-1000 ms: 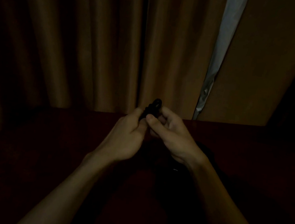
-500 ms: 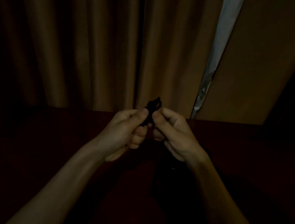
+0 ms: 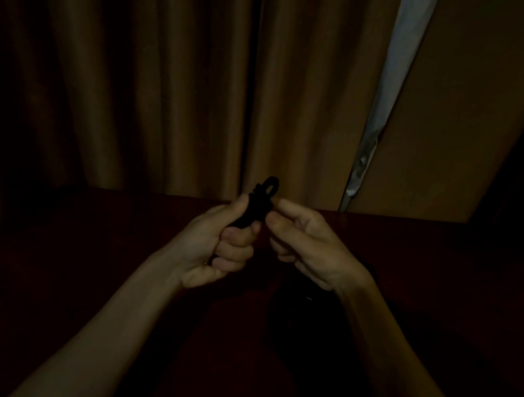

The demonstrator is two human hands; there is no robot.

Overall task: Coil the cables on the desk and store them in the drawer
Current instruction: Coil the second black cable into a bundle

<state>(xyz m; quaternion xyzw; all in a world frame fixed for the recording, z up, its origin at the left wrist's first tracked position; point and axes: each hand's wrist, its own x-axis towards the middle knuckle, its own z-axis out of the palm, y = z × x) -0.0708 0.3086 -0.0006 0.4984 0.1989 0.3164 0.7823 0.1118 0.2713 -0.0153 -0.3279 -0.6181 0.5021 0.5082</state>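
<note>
Head view: we log left hand (image 3: 217,242) clenched round black coiled cable bundle (image 3: 258,202); right hand (image 3: 308,245) alongside (grasp indeterminate).

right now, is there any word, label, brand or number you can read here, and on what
None readable. The black cable bundle in the left hand shows no print, nor do the brown curtains or the dark desk.
A tiny pale glint on a dark object below the right hand is too dim to read.
</note>
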